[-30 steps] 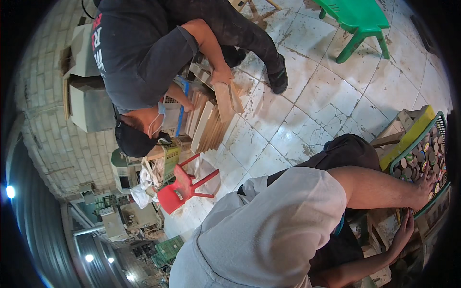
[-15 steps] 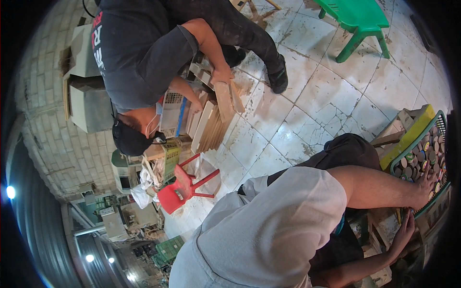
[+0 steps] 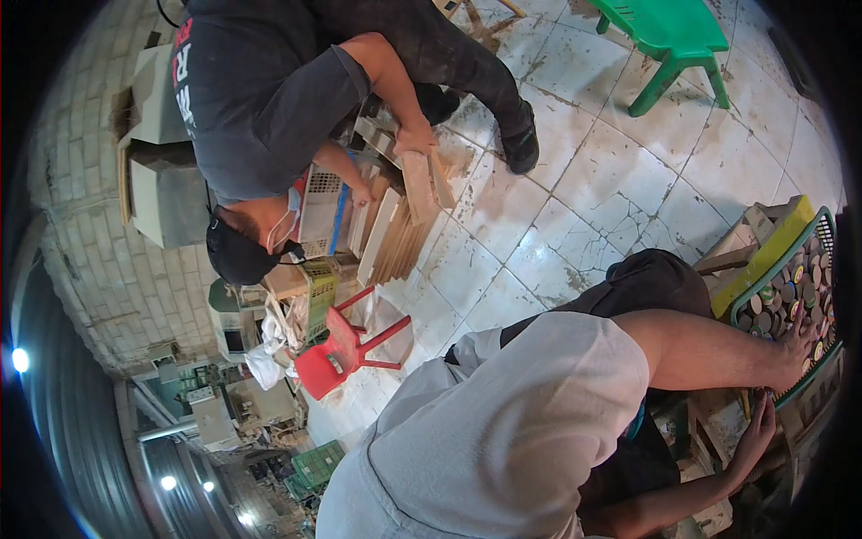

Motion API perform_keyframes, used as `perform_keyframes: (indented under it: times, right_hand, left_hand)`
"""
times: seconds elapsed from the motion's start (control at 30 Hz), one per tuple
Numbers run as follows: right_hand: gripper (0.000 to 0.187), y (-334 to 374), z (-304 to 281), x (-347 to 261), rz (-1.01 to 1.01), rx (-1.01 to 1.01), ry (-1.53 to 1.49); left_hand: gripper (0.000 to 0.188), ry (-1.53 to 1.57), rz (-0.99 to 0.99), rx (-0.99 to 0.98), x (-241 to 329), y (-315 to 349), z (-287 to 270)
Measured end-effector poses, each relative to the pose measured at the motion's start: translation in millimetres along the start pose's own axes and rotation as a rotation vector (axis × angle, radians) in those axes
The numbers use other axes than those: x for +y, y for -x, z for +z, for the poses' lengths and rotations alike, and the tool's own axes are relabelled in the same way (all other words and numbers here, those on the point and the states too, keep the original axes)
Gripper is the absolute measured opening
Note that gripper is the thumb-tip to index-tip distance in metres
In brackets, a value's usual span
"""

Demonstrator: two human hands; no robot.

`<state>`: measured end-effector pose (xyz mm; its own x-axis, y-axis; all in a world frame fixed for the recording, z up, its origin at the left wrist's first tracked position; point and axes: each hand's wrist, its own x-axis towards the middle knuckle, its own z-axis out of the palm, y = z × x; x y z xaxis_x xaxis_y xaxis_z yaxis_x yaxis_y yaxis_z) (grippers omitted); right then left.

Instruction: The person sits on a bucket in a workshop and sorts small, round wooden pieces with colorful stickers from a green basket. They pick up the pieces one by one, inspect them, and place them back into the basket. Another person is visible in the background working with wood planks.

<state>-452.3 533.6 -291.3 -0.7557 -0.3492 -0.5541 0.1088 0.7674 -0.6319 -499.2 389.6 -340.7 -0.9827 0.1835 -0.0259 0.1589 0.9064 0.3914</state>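
Note:
My right hand (image 3: 792,357) reaches into a green mesh basket (image 3: 742,329) at the right edge, its fingers spread over the contents. Small round discs (image 3: 783,294) fill the basket, mostly grey and brown, with some green and yellow ones. Against the basket's lower rim lies my left hand (image 3: 760,433), its fingers stretched out and nothing visible in them. Both arms come out from my white-sleeved side.
The basket rests by wooden crate pieces (image 3: 738,241) and a yellow panel (image 3: 766,256). Across the tiled floor (image 3: 557,260), a co-worker (image 3: 265,117) bends over stacked boards (image 3: 388,244). A red chair (image 3: 339,349) and a green stool (image 3: 660,31) stand around.
The co-worker's head has shifted slightly up and to the left in the picture. My hands stay almost in the same place, at the basket.

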Motion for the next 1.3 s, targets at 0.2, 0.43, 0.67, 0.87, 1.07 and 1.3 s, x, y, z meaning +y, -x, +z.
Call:
perform_keyframes:
  times: [0.2,0.43,0.67,0.87,1.07,1.3]
  right_hand:
    - [0.046,0,2,0,-0.005,0.004,-0.012]
    - [0.048,-1,-2,-3,0.012,0.002,0.041]
    - [0.044,3,1,3,-0.035,0.064,-0.018]
    - [0.046,10,22,-23,-0.082,-0.102,-0.034]
    - [0.028,19,-5,-13,-0.06,0.234,-0.195]
    - [0.021,8,-13,-26,-0.109,0.569,-0.451]
  left_hand:
    - [0.05,0.004,-0.013,0.007,2,-1,0]
    - [0.048,-0.021,-0.034,0.006,1,-2,0]
    - [0.049,-0.014,0.001,0.007,2,1,-3]
    - [0.049,0.536,-0.58,0.419,-31,3,74]
    - [0.037,0.043,0.121,0.167,-7,19,-36]
    - [0.032,0.345,0.037,0.096,-39,19,-93]
